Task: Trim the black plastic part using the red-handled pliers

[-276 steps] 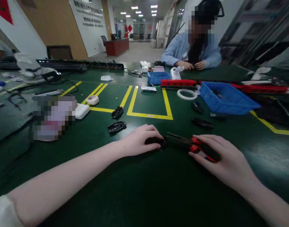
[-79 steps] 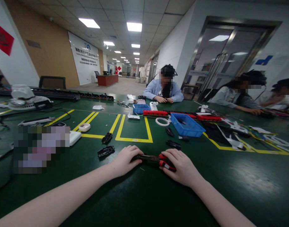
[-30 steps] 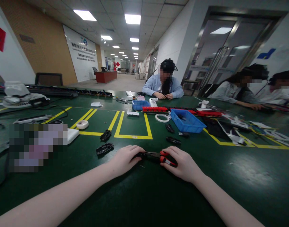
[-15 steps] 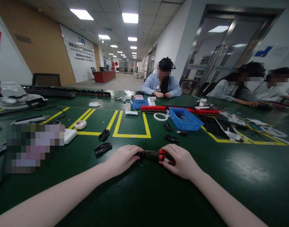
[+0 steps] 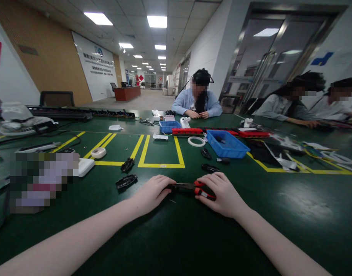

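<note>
My right hand [image 5: 222,193] is wrapped round the red and black handles of a pair of pliers [image 5: 193,188] lying low over the green table [image 5: 176,237]. The pliers' dark jaws point left, toward my left hand [image 5: 151,193]. My left hand is curled over a small black part at the jaw tips; the part is mostly hidden under the fingers. Both hands rest on the table near its front middle.
Two black plastic parts [image 5: 126,181] lie left of my hands, two more [image 5: 209,168] beyond them. A blue bin [image 5: 227,145], a white tape ring [image 5: 196,141] and yellow floor-tape boxes [image 5: 160,165] lie farther back. Several people sit at the far and right sides.
The view has tilted up from the table since the earliest frame. My right hand has slid closer to my left along the pliers; over the last second both hands barely move.
</note>
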{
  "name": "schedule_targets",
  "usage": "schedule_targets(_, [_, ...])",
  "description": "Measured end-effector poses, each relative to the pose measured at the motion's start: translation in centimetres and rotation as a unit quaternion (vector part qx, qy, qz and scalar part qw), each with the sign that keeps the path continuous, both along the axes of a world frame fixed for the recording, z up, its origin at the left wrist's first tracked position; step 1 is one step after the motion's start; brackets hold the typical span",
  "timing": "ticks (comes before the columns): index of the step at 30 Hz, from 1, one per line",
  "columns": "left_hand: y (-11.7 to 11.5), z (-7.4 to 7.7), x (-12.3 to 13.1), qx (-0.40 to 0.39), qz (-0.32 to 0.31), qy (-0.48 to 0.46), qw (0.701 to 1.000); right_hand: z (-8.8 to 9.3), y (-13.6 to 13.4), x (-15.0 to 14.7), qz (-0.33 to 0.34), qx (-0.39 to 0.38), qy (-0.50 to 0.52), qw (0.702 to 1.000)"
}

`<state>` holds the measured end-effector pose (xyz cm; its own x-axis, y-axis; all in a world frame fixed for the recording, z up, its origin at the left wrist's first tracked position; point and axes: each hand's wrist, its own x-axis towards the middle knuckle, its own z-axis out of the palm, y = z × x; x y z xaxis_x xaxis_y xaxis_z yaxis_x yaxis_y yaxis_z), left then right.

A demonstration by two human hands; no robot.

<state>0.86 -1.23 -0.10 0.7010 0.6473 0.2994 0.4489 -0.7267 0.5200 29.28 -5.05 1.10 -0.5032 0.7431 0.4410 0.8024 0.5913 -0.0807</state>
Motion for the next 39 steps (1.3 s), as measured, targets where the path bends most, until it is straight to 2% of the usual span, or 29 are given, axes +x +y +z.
schedule_targets(8, [0.16,-0.20,-0.07,-0.014,-0.002,0.005,1.000,-0.04,0.21,0.19,0.011,0.012,0.007,1.000])
schedule_targets(16, [0.05,0.28,-0.18,-0.032,-0.010,-0.004,0.999,0.49,0.06,-0.14,0.004,0.002,0.003,1.000])
schedule_targets(30, [-0.02,0.34,-0.11,-0.029,-0.014,-0.013,0.999,0.30,-0.25,-0.23,0.006,-0.033,0.005,0.999])
schedule_targets(39, [-0.07,0.42,-0.05,-0.026,-0.022,-0.002,0.999,0.86,-0.28,-0.09,0.021,-0.016,-0.012,1.000])
